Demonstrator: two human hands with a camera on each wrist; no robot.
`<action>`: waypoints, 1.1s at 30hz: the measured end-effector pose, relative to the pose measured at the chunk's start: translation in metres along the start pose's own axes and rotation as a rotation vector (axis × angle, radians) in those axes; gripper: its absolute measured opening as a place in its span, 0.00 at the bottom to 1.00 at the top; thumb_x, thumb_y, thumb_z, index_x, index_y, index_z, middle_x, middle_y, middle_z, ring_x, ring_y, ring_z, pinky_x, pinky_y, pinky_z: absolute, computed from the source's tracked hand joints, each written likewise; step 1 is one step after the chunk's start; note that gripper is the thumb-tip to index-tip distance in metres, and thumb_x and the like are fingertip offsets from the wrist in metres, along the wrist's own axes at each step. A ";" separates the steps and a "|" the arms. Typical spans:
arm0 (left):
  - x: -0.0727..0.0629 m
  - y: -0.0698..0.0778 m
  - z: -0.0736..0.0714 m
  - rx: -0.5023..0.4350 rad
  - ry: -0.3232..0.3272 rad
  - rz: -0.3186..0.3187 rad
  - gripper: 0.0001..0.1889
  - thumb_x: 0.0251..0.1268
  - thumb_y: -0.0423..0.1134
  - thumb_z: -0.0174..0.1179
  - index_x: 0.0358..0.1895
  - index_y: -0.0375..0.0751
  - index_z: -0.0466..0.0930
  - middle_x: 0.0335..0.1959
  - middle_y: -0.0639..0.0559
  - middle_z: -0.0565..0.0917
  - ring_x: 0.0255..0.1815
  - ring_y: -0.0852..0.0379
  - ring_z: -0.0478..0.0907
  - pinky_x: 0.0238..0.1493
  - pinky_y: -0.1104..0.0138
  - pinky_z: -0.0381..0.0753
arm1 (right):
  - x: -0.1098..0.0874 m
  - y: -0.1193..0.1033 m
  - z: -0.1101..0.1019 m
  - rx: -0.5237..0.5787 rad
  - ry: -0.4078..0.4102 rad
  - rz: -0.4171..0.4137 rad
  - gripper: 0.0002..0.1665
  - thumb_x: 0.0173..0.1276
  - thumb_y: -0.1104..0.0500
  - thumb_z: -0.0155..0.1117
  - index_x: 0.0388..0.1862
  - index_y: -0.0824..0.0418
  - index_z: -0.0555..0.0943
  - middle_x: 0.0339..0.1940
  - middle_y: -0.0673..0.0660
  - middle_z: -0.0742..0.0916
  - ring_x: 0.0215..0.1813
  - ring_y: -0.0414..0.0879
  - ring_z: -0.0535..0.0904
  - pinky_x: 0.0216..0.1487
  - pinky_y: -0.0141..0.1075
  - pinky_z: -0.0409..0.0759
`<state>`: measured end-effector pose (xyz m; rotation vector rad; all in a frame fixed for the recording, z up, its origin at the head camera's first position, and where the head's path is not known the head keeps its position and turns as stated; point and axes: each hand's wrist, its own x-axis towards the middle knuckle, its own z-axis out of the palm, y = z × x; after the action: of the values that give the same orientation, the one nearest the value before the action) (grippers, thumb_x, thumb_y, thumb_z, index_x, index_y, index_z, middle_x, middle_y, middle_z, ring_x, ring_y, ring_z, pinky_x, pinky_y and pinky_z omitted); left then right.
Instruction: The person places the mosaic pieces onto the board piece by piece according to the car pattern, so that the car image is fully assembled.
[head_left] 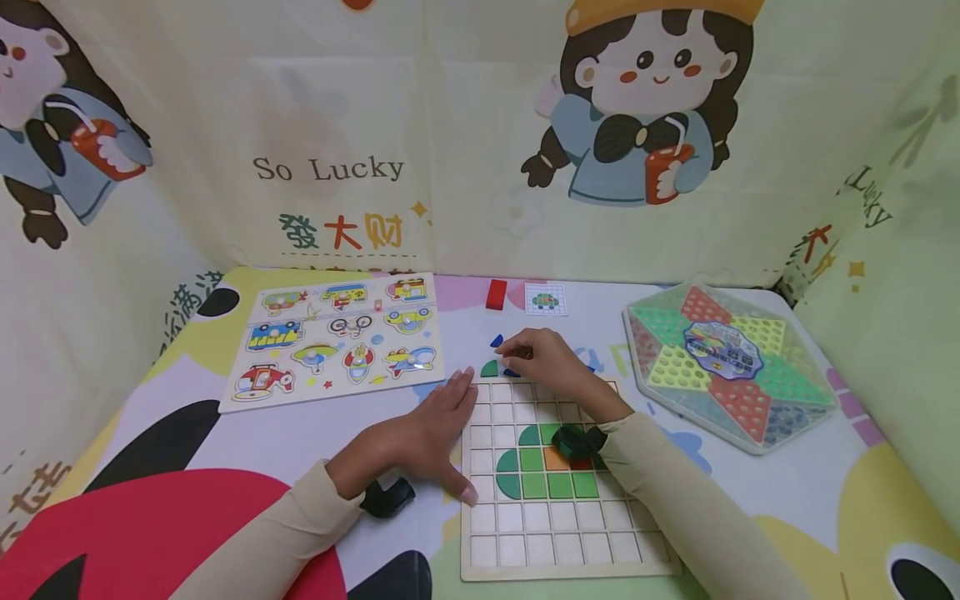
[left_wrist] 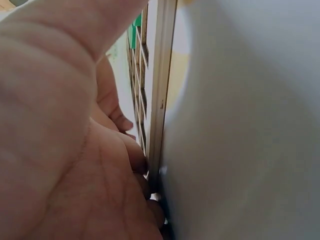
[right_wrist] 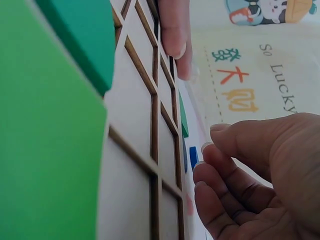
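A wooden grid board (head_left: pixel 551 533) lies on the table, holding green square tiles (head_left: pixel 533 486), dark green rounded tiles (head_left: pixel 507 485), an orange tile (head_left: pixel 554 458) and a red one partly hidden by the right wrist. My left hand (head_left: pixel 427 433) rests with spread, straight fingers along the board's left edge. Beyond the far edge, my right hand (head_left: pixel 543 360) hovers near a small blue piece (head_left: pixel 497 341) and a green piece (head_left: pixel 490 368). In the right wrist view its fingers (right_wrist: pixel 220 187) bend loosely, thumb apart from the index finger, nothing visible between them.
At the left lies a vehicle picture puzzle board (head_left: pixel 337 342). A hexagonal game box (head_left: pixel 731 367) sits at the right. A red block (head_left: pixel 496 294) and a small pattern card (head_left: pixel 545 299) lie at the back, before a printed curtain (head_left: pixel 465 167).
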<state>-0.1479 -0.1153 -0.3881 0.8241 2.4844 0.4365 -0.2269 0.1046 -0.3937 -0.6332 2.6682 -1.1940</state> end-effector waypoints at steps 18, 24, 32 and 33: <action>-0.001 -0.003 -0.001 -0.030 0.018 0.024 0.68 0.37 0.68 0.73 0.78 0.37 0.44 0.79 0.46 0.35 0.78 0.48 0.30 0.74 0.51 0.41 | 0.014 -0.006 0.006 -0.091 -0.153 0.020 0.16 0.66 0.68 0.64 0.53 0.62 0.84 0.41 0.52 0.81 0.40 0.46 0.72 0.41 0.35 0.75; 0.000 -0.001 -0.001 -0.034 0.014 0.018 0.68 0.37 0.68 0.73 0.78 0.38 0.43 0.80 0.47 0.35 0.78 0.48 0.30 0.74 0.51 0.41 | 0.015 -0.006 0.005 -0.122 -0.184 0.064 0.13 0.66 0.65 0.66 0.50 0.61 0.86 0.40 0.52 0.81 0.41 0.46 0.72 0.40 0.36 0.75; 0.000 -0.001 -0.001 -0.016 0.011 0.002 0.69 0.36 0.69 0.73 0.78 0.39 0.43 0.80 0.48 0.35 0.78 0.49 0.29 0.74 0.52 0.41 | 0.012 -0.005 0.005 -0.083 -0.138 0.080 0.08 0.64 0.63 0.69 0.42 0.58 0.83 0.35 0.51 0.81 0.39 0.47 0.74 0.43 0.36 0.77; 0.000 -0.001 -0.001 -0.015 0.011 0.001 0.69 0.36 0.69 0.72 0.78 0.39 0.43 0.80 0.47 0.35 0.78 0.49 0.29 0.74 0.52 0.41 | 0.011 -0.005 0.004 -0.078 -0.136 0.076 0.08 0.64 0.64 0.69 0.42 0.58 0.83 0.34 0.51 0.81 0.38 0.47 0.74 0.42 0.36 0.77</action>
<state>-0.1491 -0.1163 -0.3884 0.8190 2.4876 0.4608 -0.2343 0.0941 -0.3928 -0.5959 2.6106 -0.9947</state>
